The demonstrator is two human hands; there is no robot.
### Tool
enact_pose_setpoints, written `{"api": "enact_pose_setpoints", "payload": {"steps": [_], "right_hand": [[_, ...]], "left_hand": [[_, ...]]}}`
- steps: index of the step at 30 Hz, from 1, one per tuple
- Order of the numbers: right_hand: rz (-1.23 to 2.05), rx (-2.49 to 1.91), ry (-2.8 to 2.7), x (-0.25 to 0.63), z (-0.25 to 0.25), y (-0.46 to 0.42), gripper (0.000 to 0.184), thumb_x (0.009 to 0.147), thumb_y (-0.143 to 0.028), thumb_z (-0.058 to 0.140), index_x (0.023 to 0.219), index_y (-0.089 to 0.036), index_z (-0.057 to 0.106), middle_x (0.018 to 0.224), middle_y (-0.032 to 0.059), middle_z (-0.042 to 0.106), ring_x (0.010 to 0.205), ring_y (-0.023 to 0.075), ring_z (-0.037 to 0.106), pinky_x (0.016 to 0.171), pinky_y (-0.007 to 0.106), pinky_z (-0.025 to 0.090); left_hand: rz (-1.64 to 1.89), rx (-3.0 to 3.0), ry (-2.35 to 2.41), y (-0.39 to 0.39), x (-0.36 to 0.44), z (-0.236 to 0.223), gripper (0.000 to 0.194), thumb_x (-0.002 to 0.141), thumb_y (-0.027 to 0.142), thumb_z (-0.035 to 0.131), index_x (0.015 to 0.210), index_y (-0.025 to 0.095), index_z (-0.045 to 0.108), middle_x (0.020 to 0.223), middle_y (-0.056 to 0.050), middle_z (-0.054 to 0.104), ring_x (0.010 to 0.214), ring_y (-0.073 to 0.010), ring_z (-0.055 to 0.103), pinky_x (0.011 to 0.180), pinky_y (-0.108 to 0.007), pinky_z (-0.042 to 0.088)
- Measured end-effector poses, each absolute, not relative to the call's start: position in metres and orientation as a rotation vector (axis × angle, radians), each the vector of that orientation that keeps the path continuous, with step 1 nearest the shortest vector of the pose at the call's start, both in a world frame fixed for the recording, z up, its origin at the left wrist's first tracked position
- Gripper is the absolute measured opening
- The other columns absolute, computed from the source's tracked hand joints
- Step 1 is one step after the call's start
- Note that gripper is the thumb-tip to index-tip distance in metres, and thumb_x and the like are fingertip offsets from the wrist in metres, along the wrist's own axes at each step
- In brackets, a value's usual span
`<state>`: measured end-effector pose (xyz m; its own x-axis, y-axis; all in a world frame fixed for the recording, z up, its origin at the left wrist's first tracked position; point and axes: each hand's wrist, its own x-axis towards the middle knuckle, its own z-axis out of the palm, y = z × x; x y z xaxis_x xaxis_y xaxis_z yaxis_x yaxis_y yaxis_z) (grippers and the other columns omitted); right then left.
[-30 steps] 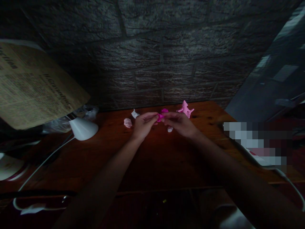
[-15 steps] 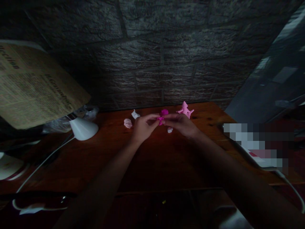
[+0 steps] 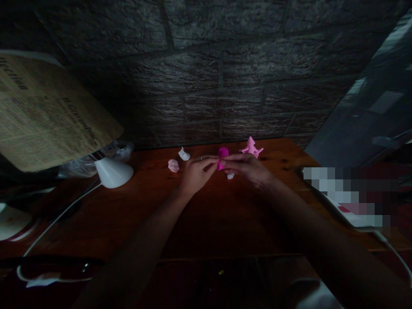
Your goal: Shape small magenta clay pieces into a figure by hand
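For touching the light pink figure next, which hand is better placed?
Probably the right hand: it is nearer the light pink figure than the left hand, though both hold a small magenta piece.

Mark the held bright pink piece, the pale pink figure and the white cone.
Held bright pink piece (image 3: 220,165): head view, visible lower part.
Pale pink figure (image 3: 250,149): head view, body.
White cone (image 3: 114,173): head view, sloping side.

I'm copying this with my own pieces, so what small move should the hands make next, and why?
Perhaps a light pinch of the small magenta piece: the fingertips of the left hand and right hand meet at it. A magenta lump shows just beyond; I cannot tell whether the two touch.
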<state>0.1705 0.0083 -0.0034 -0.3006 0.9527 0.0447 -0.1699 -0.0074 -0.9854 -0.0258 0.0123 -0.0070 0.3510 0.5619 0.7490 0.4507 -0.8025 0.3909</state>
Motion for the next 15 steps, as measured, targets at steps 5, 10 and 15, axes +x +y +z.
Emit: {"api": "enact_pose_setpoints", "payload": {"steps": [5, 10, 15], "right_hand": [[1.679, -0.834, -1.178, 0.1705, -0.0031, 0.0084, 0.03, 0.064, -0.039, 0.092, 0.087, -0.023, 0.08, 0.09, 0.0052, 0.081, 0.09, 0.0189, 0.075, 0.089, 0.035, 0.06], [1.815, -0.783, -1.116, 0.1723, -0.0036, 0.0093, 0.026, 0.067, -0.031, 0.092, 0.087, -0.021, 0.079, 0.09, 0.0047, 0.08, 0.091, 0.0164, 0.074, 0.098, 0.035, 0.057], [1.898, -0.792, -1.035, 0.1733, -0.001, 0.0084, 0.019, 0.068, -0.023, 0.09, 0.083, -0.02, 0.08, 0.092, 0.0042, 0.079, 0.089, 0.0146, 0.072, 0.101, 0.032, 0.055]], "left_hand": [[1.479, 2.535, 0.921, 0.0117, -0.0244, -0.0066, 0.018, 0.09, 0.011, 0.064, 0.099, 0.022, 0.075, 0.1, -0.004, 0.08, 0.093, -0.0175, 0.076, 0.086, -0.032, 0.062], [1.477, 2.602, 0.839, 0.0153, -0.0266, -0.0071, 0.024, 0.092, 0.014, 0.064, 0.113, 0.022, 0.074, 0.108, -0.006, 0.079, 0.096, -0.0183, 0.076, 0.087, -0.033, 0.063], [1.423, 2.695, 0.712, 0.0178, -0.0305, -0.0062, 0.023, 0.093, 0.015, 0.064, 0.113, 0.02, 0.074, 0.107, -0.007, 0.08, 0.093, -0.0187, 0.077, 0.083, -0.031, 0.064]]}}
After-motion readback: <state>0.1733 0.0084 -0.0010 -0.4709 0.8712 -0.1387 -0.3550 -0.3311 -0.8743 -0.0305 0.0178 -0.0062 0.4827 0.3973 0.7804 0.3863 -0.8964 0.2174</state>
